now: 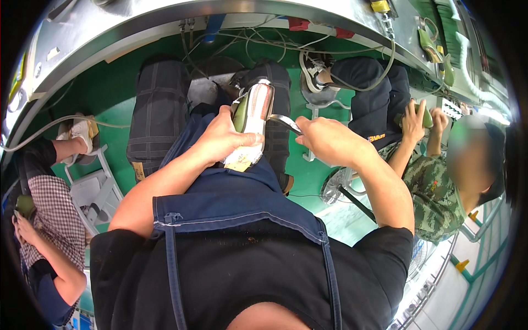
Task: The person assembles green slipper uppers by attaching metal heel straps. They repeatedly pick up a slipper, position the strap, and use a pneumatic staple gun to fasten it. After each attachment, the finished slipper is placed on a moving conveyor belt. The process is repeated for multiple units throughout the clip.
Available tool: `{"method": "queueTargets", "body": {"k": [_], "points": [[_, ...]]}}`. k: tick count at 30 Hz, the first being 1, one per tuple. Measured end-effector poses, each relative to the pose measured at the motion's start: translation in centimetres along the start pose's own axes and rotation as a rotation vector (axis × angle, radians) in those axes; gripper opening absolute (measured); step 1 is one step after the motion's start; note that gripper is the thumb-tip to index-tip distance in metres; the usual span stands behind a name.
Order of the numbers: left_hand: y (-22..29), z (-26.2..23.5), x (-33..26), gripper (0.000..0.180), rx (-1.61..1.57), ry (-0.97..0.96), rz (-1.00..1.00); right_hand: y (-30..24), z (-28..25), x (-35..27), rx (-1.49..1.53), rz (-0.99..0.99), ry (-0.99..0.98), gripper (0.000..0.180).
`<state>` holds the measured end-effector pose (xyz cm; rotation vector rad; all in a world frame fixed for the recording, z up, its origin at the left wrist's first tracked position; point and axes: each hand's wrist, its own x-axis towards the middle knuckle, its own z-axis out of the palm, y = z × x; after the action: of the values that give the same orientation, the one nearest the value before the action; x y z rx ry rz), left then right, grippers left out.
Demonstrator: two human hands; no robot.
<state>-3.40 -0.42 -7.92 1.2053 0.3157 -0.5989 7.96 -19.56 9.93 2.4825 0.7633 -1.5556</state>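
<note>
item: shoe upper on last (252,118), clasped in left hand (223,137); right hand (324,138) closed on metal pincers (286,122), pulling the edge; next pull wants steady hold.

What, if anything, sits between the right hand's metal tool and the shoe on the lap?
Nothing visible. The left hand grips the shoe from its left side, and the metal tool in the right hand already reaches the shoe's right edge.
</note>
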Motion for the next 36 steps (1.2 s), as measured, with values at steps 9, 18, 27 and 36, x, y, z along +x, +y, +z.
{"method": "queueTargets", "body": {"k": [9, 18, 27, 36], "points": [[1.0, -0.1, 1.0, 0.087, 0.056, -0.051, -0.040, -0.1, -1.6, 1.0, -0.316, -0.183, 0.119, 0.020], [11.0, -0.5, 5.9, 0.089, 0.473, -0.360, -0.492, -2.0, -0.1, 0.6, -0.522, -0.092, 0.169, 0.043], [8.0, 0.0, 6.5, 0.057, 0.606, -0.237, -0.347, -0.4, 1.2, -0.5, -0.311, -0.085, 0.219, 0.038], [8.1, 0.2, 4.9, 0.061, 0.602, -0.178, -0.274, 1.1, 6.1, 3.4, 0.287, -0.142, 0.647, 0.082]]}}
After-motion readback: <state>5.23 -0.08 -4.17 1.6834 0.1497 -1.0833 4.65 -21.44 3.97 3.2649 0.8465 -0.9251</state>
